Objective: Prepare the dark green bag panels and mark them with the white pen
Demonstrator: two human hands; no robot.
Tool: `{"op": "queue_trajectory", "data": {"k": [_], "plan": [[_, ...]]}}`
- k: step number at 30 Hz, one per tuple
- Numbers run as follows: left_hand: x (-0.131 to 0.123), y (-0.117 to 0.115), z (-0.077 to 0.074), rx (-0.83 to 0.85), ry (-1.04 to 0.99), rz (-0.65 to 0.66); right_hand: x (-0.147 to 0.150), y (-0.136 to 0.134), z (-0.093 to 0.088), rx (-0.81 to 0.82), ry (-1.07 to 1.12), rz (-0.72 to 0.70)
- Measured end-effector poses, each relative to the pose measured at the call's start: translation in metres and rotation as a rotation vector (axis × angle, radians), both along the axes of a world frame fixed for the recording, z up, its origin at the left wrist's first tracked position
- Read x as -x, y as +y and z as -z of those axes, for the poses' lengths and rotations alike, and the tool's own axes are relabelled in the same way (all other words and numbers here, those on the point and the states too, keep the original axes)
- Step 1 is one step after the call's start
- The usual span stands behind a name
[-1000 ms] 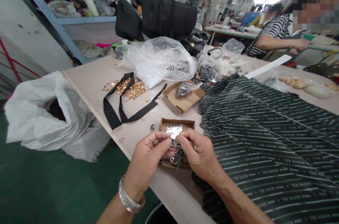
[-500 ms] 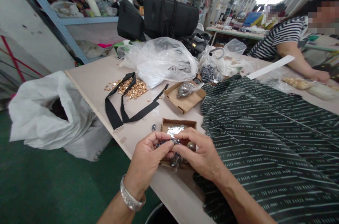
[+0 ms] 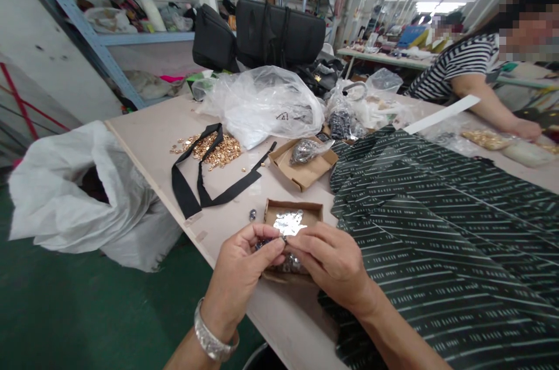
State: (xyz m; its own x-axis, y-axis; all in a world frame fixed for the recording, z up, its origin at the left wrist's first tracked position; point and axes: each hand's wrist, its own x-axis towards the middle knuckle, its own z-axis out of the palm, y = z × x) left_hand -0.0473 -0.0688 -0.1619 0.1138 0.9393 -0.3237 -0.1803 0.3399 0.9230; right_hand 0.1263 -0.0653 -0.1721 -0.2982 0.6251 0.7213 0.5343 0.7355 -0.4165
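Note:
My left hand (image 3: 242, 272) and my right hand (image 3: 332, 262) meet fingertip to fingertip over a small cardboard box (image 3: 292, 212) at the table's near edge. Both are pinched on a small dark metal piece (image 3: 283, 239) held between them. The box holds shiny silver metal parts (image 3: 288, 222), partly hidden by my fingers. A silver bracelet (image 3: 212, 341) circles my left wrist. Dark green striped fabric (image 3: 441, 242) lies right beside my right hand.
A black strap (image 3: 205, 183) and a heap of gold fittings (image 3: 213, 148) lie further back. Another cardboard box (image 3: 303, 163), clear plastic bags (image 3: 262, 102) and black bags (image 3: 279, 32) stand behind. A white sack (image 3: 74, 195) hangs left of the table. A person in a striped shirt (image 3: 467, 64) works at far right.
My hands have stayed pinched together over the box, with the fingers shifting slightly on the small piece. The person at far right has leaned in and reached an arm across the table.

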Motion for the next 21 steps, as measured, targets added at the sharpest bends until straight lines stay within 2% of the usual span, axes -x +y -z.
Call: {"op": "queue_trajectory", "data": {"k": [2, 5, 12, 14, 17, 21], "plan": [[0.0, -0.001, -0.001, 0.007, -0.007, -0.002, 0.001, -0.001, -0.002, -0.006, -0.015, -0.005], [0.001, -0.001, -0.001, 0.019, -0.043, -0.007, 0.003, -0.003, -0.004, 0.078, 0.063, -0.036], [0.003, 0.003, 0.001, 0.014, -0.103, -0.032, -0.002, 0.0, 0.0, 0.58, 0.503, 0.095], [0.004, 0.004, 0.0, 0.022, -0.119, -0.044, -0.006, 0.005, 0.003, 0.662, 0.51, 0.122], [0.006, 0.004, -0.001, 0.025, -0.124, -0.036, -0.011, 0.009, 0.004, 0.643, 0.367, 0.078], [0.008, 0.002, -0.002, -0.039, -0.029, 0.063, -0.01, 0.006, -0.002, 0.574, 0.357, -0.107]]}}
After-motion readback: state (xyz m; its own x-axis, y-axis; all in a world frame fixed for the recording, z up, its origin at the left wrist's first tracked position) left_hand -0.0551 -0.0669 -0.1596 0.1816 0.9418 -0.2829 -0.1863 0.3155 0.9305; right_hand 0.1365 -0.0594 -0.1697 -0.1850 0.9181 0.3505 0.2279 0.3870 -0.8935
